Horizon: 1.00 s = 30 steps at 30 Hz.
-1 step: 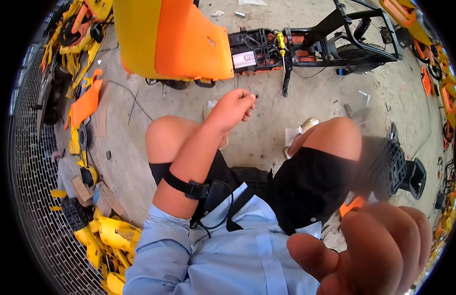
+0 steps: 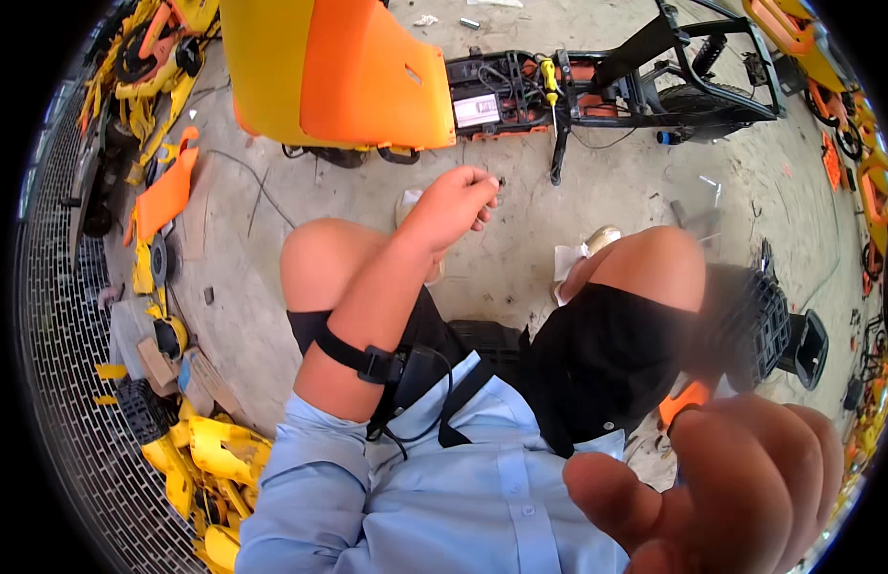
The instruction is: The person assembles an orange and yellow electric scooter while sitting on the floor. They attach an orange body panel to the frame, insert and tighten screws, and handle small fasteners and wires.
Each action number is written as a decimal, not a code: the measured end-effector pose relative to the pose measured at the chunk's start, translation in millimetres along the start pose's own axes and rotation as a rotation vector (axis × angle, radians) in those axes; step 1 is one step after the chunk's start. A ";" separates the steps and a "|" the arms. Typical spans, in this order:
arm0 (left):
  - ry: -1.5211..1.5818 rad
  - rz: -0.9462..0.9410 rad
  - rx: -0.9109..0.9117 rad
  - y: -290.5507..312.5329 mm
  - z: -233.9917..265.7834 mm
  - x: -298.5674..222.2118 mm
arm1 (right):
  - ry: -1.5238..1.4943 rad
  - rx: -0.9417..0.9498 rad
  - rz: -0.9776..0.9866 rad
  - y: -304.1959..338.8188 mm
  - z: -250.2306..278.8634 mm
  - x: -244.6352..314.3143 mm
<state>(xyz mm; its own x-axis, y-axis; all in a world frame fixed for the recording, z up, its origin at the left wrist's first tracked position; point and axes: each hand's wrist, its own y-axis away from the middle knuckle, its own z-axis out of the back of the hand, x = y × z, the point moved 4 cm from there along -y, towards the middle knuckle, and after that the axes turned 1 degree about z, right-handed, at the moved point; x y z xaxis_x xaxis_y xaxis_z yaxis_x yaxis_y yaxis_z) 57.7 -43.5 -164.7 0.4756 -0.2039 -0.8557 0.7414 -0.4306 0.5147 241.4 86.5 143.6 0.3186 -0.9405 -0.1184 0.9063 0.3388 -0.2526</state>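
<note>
My left hand (image 2: 455, 209) is held out over the floor between my knees, its fingers curled together. At its fingertips shows a small dark bit (image 2: 501, 181); whether it is pinched or lies on the floor behind, I cannot tell. Beyond that hand is a partly stripped scooter with an orange and yellow body panel (image 2: 367, 86) and a black frame (image 2: 616, 115). A yellow-handled screwdriver (image 2: 550, 84) rests across the frame. Large and close at the lower right, my right hand (image 2: 741, 478) is raised, fingers bent and thumb apart, with nothing visible between them.
Yellow scooter parts (image 2: 224, 450) are piled at the lower left beside a mesh wall (image 2: 61, 335). An orange panel (image 2: 171, 191) lies at the left. Black plastic crates (image 2: 755, 325) stand by my right knee. More yellow and orange parts line the right edge.
The view has shifted very slightly. Both hands keep nearly the same pose and place.
</note>
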 end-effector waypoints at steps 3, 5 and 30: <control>-0.008 0.023 -0.010 0.3 -0.1 -0.2 | 0.041 0.096 -0.013 5.8 -3.1 1.2; -0.023 0.043 -0.018 0.2 0.1 0.0 | 0.060 0.140 -0.019 8.1 -3.4 1.8; -0.010 -0.079 0.019 5.9 -3.2 -10.0 | -0.290 0.077 0.140 -9.4 -28.6 -14.1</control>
<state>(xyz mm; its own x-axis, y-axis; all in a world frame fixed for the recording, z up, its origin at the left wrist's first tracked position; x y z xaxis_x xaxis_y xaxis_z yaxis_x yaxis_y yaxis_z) 58.9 -41.2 -152.9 0.4111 -0.1779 -0.8941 0.7672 -0.4622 0.4447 220.5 97.3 120.2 0.4972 -0.8572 0.1340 0.8630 0.4725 -0.1789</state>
